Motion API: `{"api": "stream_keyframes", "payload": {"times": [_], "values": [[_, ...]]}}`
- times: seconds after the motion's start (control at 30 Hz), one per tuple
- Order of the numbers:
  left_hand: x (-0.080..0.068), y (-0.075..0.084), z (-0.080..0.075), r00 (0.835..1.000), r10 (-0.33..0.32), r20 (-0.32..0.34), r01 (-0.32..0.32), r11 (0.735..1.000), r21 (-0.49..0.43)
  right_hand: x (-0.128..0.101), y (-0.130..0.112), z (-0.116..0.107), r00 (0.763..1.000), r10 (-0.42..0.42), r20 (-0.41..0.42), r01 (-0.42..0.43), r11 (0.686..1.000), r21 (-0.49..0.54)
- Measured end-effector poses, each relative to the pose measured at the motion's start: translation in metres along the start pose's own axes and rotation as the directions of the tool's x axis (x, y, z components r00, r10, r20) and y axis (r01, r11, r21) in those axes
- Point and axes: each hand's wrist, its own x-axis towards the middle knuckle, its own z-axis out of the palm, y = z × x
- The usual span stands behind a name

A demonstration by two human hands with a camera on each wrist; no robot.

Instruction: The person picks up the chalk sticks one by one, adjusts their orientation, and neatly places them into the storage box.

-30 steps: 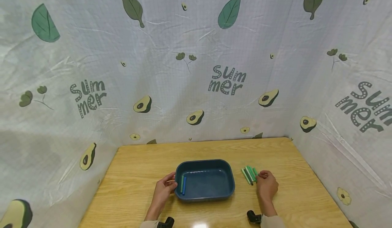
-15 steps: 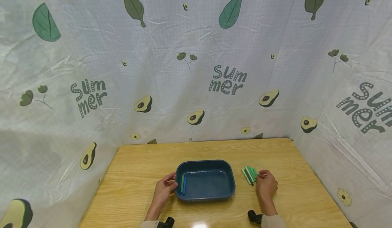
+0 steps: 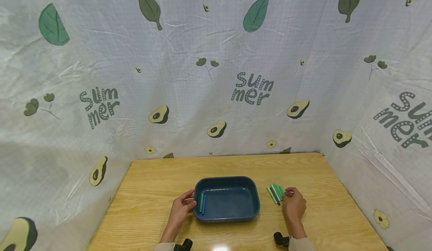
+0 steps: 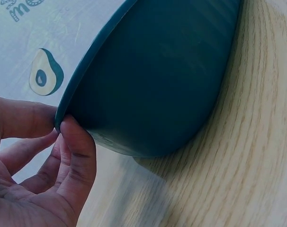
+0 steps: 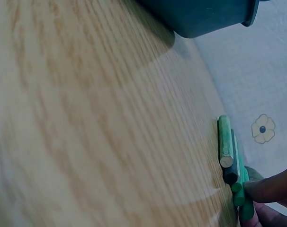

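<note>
A dark blue plastic tray [image 3: 251,206] sits on the wooden table [image 3: 152,191]. Inside it, against the left wall, lie a green and a blue stick [image 3: 201,203] side by side. My left hand [image 3: 192,203] pinches the tray's left rim between thumb and fingers [image 4: 75,142]; the tray's outer wall [image 4: 157,85] fills the left wrist view. A small pile of green sticks [image 3: 275,193] lies to the right of the tray. My right hand [image 3: 287,194] is curled at the pile's right side, and its fingertips [image 5: 271,189] pinch the nearest green stick [image 5: 242,201].
Printed white cloth walls [image 3: 216,75] close in the table at the back and on both sides. The tray's corner [image 5: 205,14] shows at the top of the right wrist view, a short way from the green sticks [image 5: 225,146].
Both hands and all the sticks stay where they were; only the head view has shifted slightly.
</note>
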Motion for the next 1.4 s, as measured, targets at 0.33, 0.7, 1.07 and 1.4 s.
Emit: {"api": "stream_keyframes", "payload": {"times": [0.33, 0.7, 1.07, 1.4], "values": [[0.002, -0.002, 0.001, 1.000, -0.013, 0.001, 0.013, 1.000, 0.005, 0.000, 0.000, -0.006, 1.000, 0.023, -0.015, -0.022, 0.998, 0.053], [-0.002, 0.002, 0.000, 1.000, 0.010, 0.005, -0.010, 1.000, 0.009, 0.000, -0.002, -0.026, 0.997, 0.068, 0.046, -0.071, 0.995, 0.064], [-0.002, -0.001, -0.001, 1.000, -0.005, -0.002, 0.005, 1.000, 0.015, 0.001, -0.006, -0.046, 0.949, 0.141, 0.283, -0.227, 0.926, 0.302], [-0.002, 0.000, -0.001, 1.000, -0.008, 0.001, 0.008, 1.000, 0.017, 0.007, -0.020, -0.065, 0.851, 0.114, 0.513, -0.363, 0.833, 0.417]]}}
